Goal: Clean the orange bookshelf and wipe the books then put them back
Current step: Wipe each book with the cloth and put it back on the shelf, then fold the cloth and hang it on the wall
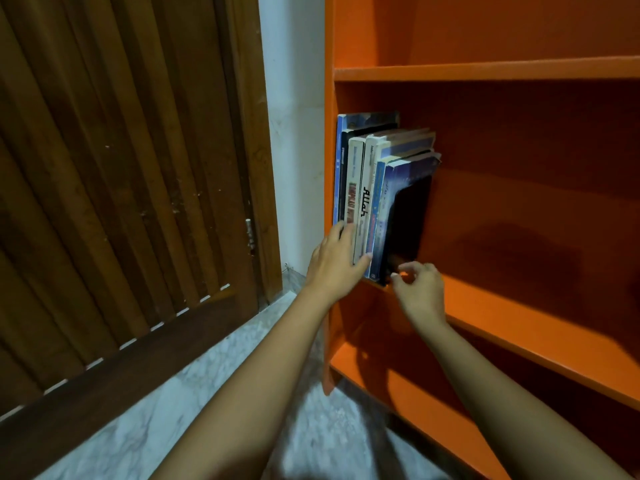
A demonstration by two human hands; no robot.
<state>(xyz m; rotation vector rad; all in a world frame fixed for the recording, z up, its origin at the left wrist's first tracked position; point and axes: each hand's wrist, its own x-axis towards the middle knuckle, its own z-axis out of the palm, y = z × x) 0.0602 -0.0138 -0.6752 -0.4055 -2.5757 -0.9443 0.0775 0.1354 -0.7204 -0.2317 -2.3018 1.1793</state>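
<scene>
Straight, unclenched fingers of the left hand (334,261) are pressed flat on the lower spines of the books (367,188), which are stood upright just above that palm at the wall end of the shelf (519,306); nothing is grasped by it. Just right of this press, the right hand (420,292) is curled at the foot of the bookend (407,223), though whether that foot is actually pinched cannot be told. The spines are best pinned while the bookend is slid tight against the last cover, so nothing is tipped.
</scene>
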